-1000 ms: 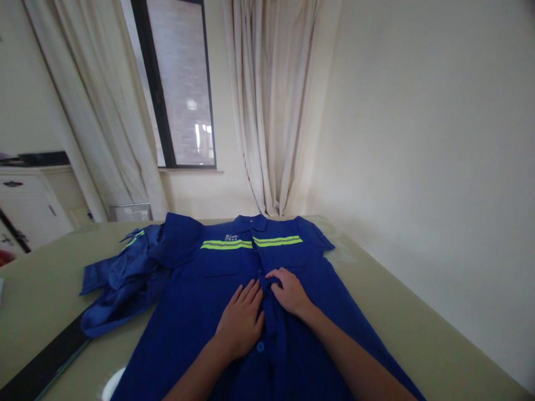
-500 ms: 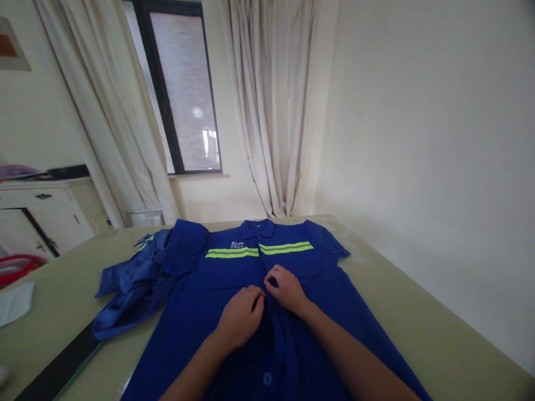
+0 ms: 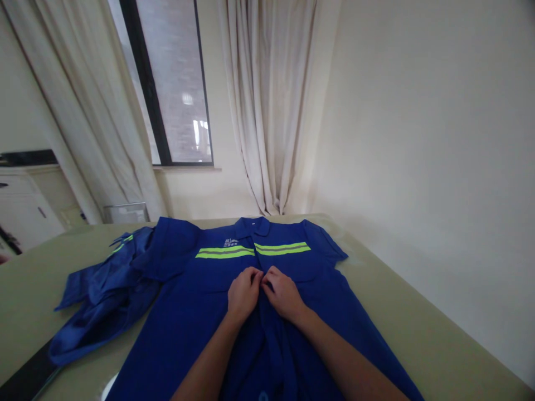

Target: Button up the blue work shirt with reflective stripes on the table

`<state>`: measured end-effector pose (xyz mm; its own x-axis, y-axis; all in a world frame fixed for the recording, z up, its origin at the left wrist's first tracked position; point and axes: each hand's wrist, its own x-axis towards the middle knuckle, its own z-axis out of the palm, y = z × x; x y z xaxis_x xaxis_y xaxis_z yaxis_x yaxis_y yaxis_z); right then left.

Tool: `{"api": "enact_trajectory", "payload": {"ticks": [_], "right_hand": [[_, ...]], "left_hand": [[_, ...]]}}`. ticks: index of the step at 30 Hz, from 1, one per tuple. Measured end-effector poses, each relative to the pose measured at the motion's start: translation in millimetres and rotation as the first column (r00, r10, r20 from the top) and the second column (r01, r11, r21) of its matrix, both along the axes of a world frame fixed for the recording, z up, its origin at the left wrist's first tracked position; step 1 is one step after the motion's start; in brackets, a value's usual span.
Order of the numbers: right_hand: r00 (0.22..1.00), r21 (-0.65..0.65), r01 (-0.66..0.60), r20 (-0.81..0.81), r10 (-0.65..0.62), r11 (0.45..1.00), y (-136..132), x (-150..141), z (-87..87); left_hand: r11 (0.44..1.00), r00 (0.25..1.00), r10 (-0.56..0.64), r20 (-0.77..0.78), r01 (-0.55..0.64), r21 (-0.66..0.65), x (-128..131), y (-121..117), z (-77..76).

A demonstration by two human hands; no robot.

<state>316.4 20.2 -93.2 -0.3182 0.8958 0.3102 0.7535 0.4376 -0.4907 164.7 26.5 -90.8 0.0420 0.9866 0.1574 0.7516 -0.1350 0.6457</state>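
Pinching the shirt (image 3: 267,340) at its front, the left hand (image 3: 244,293) and right hand (image 3: 284,293) are almost closed; next move probably needs steady tension.

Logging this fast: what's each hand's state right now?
Left hand: closed, pinching the front of the blue short-sleeved work shirt.
Right hand: closed, pinching the same shirt front.

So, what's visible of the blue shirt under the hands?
The blue shirt lies front up on the table, collar farthest away. It looks woven, with short sleeves, grey-striped yellow-green bands across the chest and a pale logo above one. The left hand and right hand pinch its front placket.
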Motion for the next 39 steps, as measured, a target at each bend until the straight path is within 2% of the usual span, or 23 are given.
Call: {"api": "enact_trajectory", "payload": {"ticks": [3, 5, 7, 10, 12, 14, 17, 19, 22, 25, 27, 29, 32, 34, 35, 37, 39], "right_hand": [[0.996, -0.008, 0.081, -0.038, -0.082, 0.997, 3, 1, 0.2], [0.982, -0.022, 0.159, -0.102, -0.16, 0.987, 8, 3, -1.7], [0.967, -0.034, 0.182, -0.174, -0.185, 0.983, 13, 6, -4.5], [0.964, -0.012, 0.149, -0.22, -0.148, 0.989, 16, 8, -6.9], [0.973, 0.014, 0.159, -0.169, -0.154, 0.987, 14, 7, -4.6], [0.977, -0.012, 0.202, -0.068, -0.203, 0.979, 12, 3, 1.4], [0.956, -0.097, 0.284, 0.099, -0.275, 0.954, 13, -5, 14.1], [0.94, -0.08, 0.31, 0.173, -0.293, 0.947, 18, -11, 21.0], [0.951, -0.024, 0.225, 0.224, -0.214, 0.974, 27, -18, 22.8], [0.973, -0.019, 0.125, 0.197, -0.119, 0.992, 29, -22, 14.7], [0.98, 0.003, 0.138, 0.142, -0.137, 0.99, 27, -22, 7.8], [0.981, 0.025, 0.16, 0.107, -0.162, 0.987, 25, -21, 3.0], [0.982, 0.035, 0.152, 0.109, -0.155, 0.988, 23, -19, 0.6], [0.984, 0.036, 0.143, 0.105, -0.146, 0.989, 24, -17, 0.2], [0.985, 0.035, 0.141, 0.1, -0.143, 0.989, 25, -16, -0.2], [0.986, 0.033, 0.137, 0.088, -0.14, 0.99, 26, -15, -1.0], [0.989, 0.033, 0.124, 0.08, -0.127, 0.992, 28, -13, -1.8]], "left_hand": [[0.998, 0.993, -0.057, 0.104, 0.056, 0.011, -2, 1, -0.6], [0.996, 0.993, -0.079, 0.087, 0.076, 0.034, -2, 2, -1.0], [0.993, 0.996, -0.092, -0.012, 0.093, 0.07, -1, 0, -1.7], [0.975, 0.967, -0.141, -0.214, 0.174, 0.142, 4, -5, -4.4], [0.956, 0.931, -0.178, -0.319, 0.24, 0.167, 8, -10, -7.6], [0.947, 0.897, -0.192, -0.398, 0.276, 0.165, 12, -16, -10.5], [0.951, 0.874, -0.19, -0.448, 0.277, 0.137, 14, -28, -11.8], [0.951, 0.87, -0.194, -0.454, 0.28, 0.129, 13, -39, -10.9], [0.938, 0.859, -0.229, -0.459, 0.32, 0.131, 6, -60, -10.0], [0.924, 0.851, -0.258, -0.457, 0.355, 0.141, -3, -76, -9.7], [0.933, 0.864, -0.242, -0.441, 0.332, 0.137, -8, -77, -7.3], [0.961, 0.907, -0.17, -0.385, 0.24, 0.14, -7, -69, -2.5], [0.99, 0.964, 0.053, -0.26, -0.016, 0.142, 0, -42, 5.6], [0.98, 0.958, 0.194, -0.209, -0.177, 0.096, 6, -21, 8.1], [0.974, 0.954, 0.226, -0.195, -0.218, 0.065, 8, -12, 8.0], [0.976, 0.961, 0.219, -0.167, -0.218, 0.026, 10, 3, 5.5], [0.986, 0.975, 0.167, -0.144, -0.167, 0.014, 9, 11, 1.6]]}}
